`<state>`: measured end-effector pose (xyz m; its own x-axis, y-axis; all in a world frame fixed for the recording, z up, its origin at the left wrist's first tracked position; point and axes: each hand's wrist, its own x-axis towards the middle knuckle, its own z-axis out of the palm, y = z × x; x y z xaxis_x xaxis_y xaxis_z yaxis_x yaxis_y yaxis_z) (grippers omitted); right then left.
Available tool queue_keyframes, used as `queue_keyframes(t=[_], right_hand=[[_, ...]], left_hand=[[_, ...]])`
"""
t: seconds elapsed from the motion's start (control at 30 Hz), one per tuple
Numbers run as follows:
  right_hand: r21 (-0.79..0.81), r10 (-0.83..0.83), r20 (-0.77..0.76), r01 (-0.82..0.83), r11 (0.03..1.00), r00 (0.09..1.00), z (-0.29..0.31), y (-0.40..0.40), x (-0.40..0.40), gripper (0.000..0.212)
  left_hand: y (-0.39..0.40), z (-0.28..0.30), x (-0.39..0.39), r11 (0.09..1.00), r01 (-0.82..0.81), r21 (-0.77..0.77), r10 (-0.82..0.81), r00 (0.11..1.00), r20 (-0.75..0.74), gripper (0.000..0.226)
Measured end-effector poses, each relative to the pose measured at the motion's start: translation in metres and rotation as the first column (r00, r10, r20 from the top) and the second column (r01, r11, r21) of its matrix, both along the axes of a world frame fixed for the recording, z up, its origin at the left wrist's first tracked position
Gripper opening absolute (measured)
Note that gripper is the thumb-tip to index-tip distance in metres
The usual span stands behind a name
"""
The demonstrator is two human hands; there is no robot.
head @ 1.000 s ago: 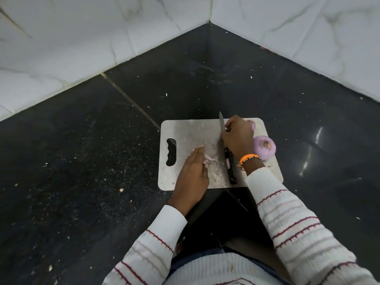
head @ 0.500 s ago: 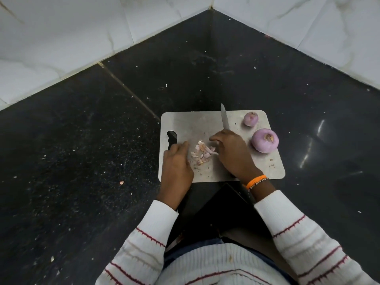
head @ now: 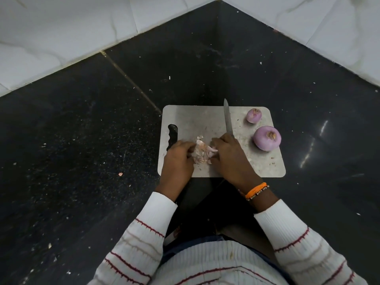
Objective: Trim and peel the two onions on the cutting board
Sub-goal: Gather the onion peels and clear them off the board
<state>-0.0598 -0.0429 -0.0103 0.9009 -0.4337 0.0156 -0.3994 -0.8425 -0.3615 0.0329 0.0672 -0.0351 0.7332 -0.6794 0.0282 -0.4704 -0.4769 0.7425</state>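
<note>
A grey cutting board (head: 205,120) lies on the black floor. Two peeled purple onions stand at its right side, the small onion (head: 254,115) behind the large onion (head: 267,138). A knife (head: 227,118) lies on the board, blade pointing away, with its handle hidden under my right hand (head: 230,157). A heap of onion peels (head: 202,153) sits at the board's near middle. My left hand (head: 177,161) and my right hand close in on the heap from both sides, fingers curled against it.
The board's grip slot (head: 172,136) is just beyond my left hand. Speckled black floor (head: 82,161) surrounds the board, with scattered bits of peel (head: 120,174). White marble walls (head: 61,38) meet in a corner behind it. My knees sit near the board's front edge.
My right hand left the onions and came down to the peels. My left hand slid in from the slot side. The loose peels are now bunched into one heap between both hands.
</note>
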Motion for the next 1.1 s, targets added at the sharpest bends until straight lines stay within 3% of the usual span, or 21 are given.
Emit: queue_keyframes(t=[0.17, 0.27, 0.37, 0.47, 0.63, 0.73, 0.87, 0.93, 1.0, 1.07, 1.1], right_hand=[[0.264, -0.05, 0.002, 0.048, 0.963, 0.999, -0.003, 0.003, 0.006, 0.034], [0.205, -0.033, -0.02, 0.037, 0.978, 0.999, 0.005, -0.001, 0.009, 0.055], [0.1, 0.069, -0.142, -0.055, 0.993, 0.987, 0.006, 0.004, 0.016, 0.071], [-0.031, 0.128, -0.195, -0.137, 0.99, 0.972, -0.003, 0.015, 0.016, 0.057], [-0.16, 0.085, 0.006, -0.083, 0.984, 0.996, -0.016, 0.029, 0.011, 0.034], [-0.291, 0.122, 0.016, -0.112, 0.95, 0.992, -0.025, 0.03, 0.006, 0.028], [-0.318, 0.16, 0.028, -0.143, 0.937, 0.987, -0.028, 0.025, 0.001, 0.015], [-0.262, 0.17, 0.059, -0.149, 0.954, 0.984, -0.028, 0.02, 0.001, 0.016], [-0.085, 0.153, 0.13, -0.143, 0.986, 0.98, -0.026, 0.013, 0.004, 0.014], [0.234, -0.017, 0.231, -0.039, 0.971, 0.973, -0.016, 0.002, 0.007, 0.02], [0.408, -0.151, 0.239, 0.042, 0.912, 0.959, -0.009, -0.003, 0.007, 0.021]], left_hand=[[-0.002, 0.002, -0.006, 0.992, -0.022, -0.124, 0.02, 1.0, -0.015, 0.047], [0.001, 0.004, -0.005, 0.979, -0.089, -0.182, 0.082, 0.996, -0.045, 0.044], [0.003, 0.007, -0.005, 0.965, -0.165, -0.206, 0.153, 0.986, -0.073, 0.038], [0.003, 0.009, -0.005, 0.958, -0.209, -0.198, 0.196, 0.977, -0.084, 0.036], [0.003, 0.005, -0.001, 0.95, -0.241, -0.201, 0.222, 0.969, -0.11, 0.034], [0.004, 0.004, 0.001, 0.949, -0.247, -0.198, 0.229, 0.967, -0.107, 0.034], [0.005, 0.003, 0.002, 0.953, -0.254, -0.163, 0.234, 0.963, -0.133, 0.033], [0.006, 0.003, 0.001, 0.963, -0.244, -0.117, 0.227, 0.963, -0.143, 0.027], [0.008, 0.002, 0.0, 0.97, -0.223, -0.097, 0.208, 0.967, -0.145, 0.026], [0.008, 0.002, 0.0, 0.975, -0.201, -0.091, 0.188, 0.973, -0.134, 0.026], [0.009, 0.003, -0.001, 0.977, -0.196, -0.081, 0.185, 0.975, -0.126, 0.025]])
